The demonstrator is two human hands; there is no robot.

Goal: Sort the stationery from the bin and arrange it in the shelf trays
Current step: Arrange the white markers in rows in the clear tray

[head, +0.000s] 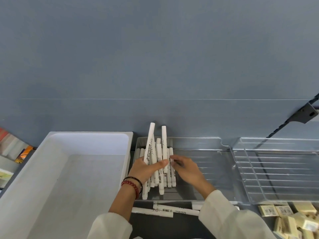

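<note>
Pens (149, 144): white barrels with black print and barcodes, too small to read. Left grip (145, 169) is clenched round a fanned bundle of them, held over the left end of the clear tray (207, 140), where more pens lie. Right grip (188, 169) has its fingertips on those; whether it pinches one, cannot tell. White bin (69, 178) sits just left of the tray. Loose pens (172, 208) lie on the shelf in front. Erasers (283, 211) at lower right carry barcode labels, unreadable. Second tray (276, 169) to the right.
</note>
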